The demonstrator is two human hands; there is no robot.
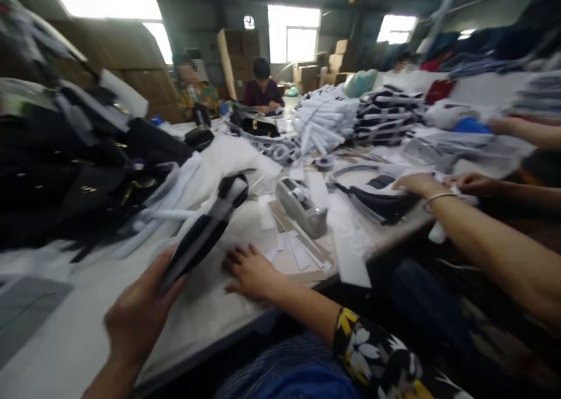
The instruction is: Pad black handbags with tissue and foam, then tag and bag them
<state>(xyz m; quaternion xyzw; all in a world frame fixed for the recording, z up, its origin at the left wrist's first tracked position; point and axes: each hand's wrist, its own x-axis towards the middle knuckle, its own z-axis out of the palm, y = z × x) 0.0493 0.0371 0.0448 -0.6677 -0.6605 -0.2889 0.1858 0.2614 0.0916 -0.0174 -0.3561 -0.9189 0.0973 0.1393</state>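
Observation:
My left hand (pixel 138 311) is closed round the lower end of a long black strap piece (pixel 205 226) with a white paper wrap near its top, held tilted over the white table (pixel 61 340). My right hand (pixel 249 270) lies flat on the table with fingers spread, resting on white paper close to several small paper strips (pixel 293 250). A grey tape dispenser (pixel 302 206) stands just beyond my right hand.
A co-worker's hands (pixel 421 183) at the right hold a black piece (pixel 381 203). A heap of black bags (pixel 83 165) fills the left. Rolled white paper (pixel 324 121) and stacked straps (pixel 385 115) lie further back. Other people sit at the far end.

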